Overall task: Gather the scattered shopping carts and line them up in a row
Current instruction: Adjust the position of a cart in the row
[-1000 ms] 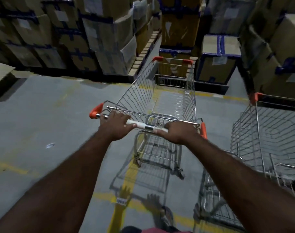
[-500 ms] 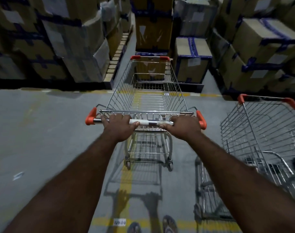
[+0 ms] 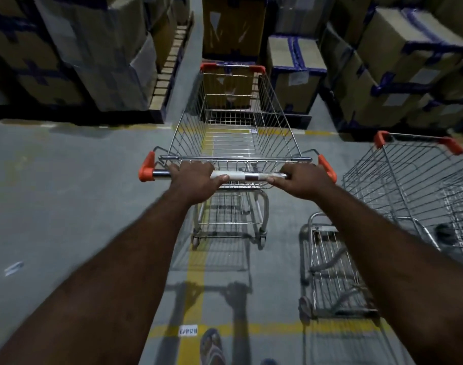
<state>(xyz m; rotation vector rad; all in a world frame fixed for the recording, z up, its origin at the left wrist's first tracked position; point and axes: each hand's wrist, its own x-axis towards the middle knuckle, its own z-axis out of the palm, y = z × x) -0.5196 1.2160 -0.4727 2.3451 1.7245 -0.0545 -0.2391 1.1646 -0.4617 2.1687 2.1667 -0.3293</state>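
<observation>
Two wire carts [image 3: 235, 122] [image 3: 414, 185] — orange-capped corners

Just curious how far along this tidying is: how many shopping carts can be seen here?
2. One cart is straight ahead, both hands on its handle. A second cart stands to its right, partly cut off by the frame edge. Others may be out of view.

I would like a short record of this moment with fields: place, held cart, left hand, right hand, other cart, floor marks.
place: storage aisle with stacked cardboard boxes on both sides
held cart: empty wire shopping cart, orange corner caps, pointing at the boxes
left hand: left hand closed on the cart handle, left part
right hand: right hand closed on the handle, right end
other cart: second wire cart to the right, apart from the held one
floor marks: yellow line under the held cart
</observation>
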